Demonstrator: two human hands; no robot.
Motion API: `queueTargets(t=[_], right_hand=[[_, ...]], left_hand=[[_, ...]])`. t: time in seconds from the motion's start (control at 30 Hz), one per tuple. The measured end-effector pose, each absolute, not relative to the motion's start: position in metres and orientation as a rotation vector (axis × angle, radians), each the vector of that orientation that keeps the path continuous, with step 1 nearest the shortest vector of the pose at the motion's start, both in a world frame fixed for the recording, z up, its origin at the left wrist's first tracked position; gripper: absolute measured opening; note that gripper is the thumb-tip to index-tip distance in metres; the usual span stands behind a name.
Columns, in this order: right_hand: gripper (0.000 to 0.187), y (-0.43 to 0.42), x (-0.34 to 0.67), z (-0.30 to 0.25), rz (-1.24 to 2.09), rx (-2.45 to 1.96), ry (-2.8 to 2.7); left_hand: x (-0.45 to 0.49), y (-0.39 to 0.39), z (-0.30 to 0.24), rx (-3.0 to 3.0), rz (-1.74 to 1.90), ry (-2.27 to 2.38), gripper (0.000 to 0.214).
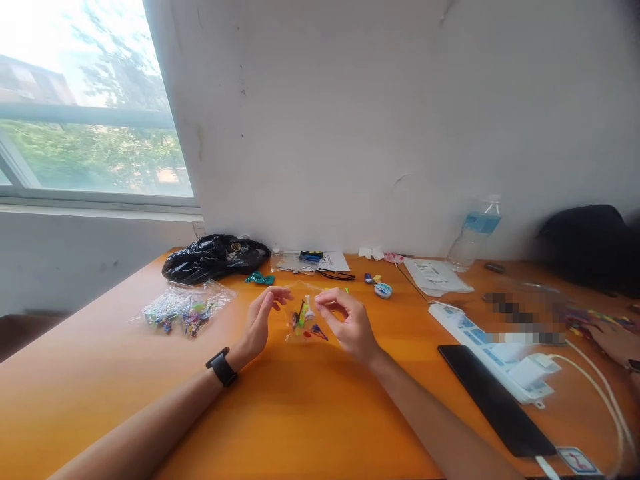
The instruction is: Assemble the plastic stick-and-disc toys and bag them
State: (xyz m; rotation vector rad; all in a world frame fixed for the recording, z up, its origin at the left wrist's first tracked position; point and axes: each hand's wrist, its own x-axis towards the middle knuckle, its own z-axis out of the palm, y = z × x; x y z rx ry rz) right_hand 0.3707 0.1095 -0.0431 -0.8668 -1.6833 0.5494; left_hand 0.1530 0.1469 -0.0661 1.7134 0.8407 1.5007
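Note:
A small clear plastic bag [303,323] with little coloured pieces in it, green, white, blue and red among them, is between my two hands over the table. My left hand [257,327], with a black band on its wrist, has curled fingers at the bag's upper left edge. At the upper right edge, my right hand [350,323] pinches the plastic between thumb and fingers. Farther left lies a larger clear bag [183,310] full of small colourful parts. Behind my left hand is a crumpled teal wrapper [260,278].
A black plastic bag [215,259], papers [335,261] and a round white-blue container [383,290] lie toward the wall. On the right are a power strip [473,333], a black phone [495,400], cables and a bottle [475,237]. Another person's hand [613,343] shows at far right.

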Motion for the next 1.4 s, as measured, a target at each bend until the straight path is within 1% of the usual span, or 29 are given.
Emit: queueTargets(t=[0.23,0.6,0.9,1.1,1.3,1.4], right_hand=[[0.013,0.108,0.366,-0.045,0.564,-0.869,-1.683],[0.015,0.109,0.366,-0.047,0.566,-0.906,-1.617],[0.014,0.108,0.365,-0.047,0.550,-0.909,-1.596],[0.015,0.110,0.366,-0.048,0.551,-0.931,-1.600],[0.018,0.111,0.367,-0.044,0.607,-0.998,-1.555],[0.020,0.115,0.370,-0.044,0.675,-1.015,-1.481]], left_hand=[[0.154,0.145,-0.067,1.756,1.429,0.848,0.054],[0.154,0.143,-0.068,1.811,1.410,0.836,0.052],[0.152,0.150,-0.080,1.834,1.400,0.801,0.049],[0.153,0.145,-0.072,1.832,1.406,0.796,0.051],[0.159,0.142,-0.065,1.847,1.381,0.880,0.031],[0.161,0.142,-0.063,1.835,1.374,0.904,0.031]])
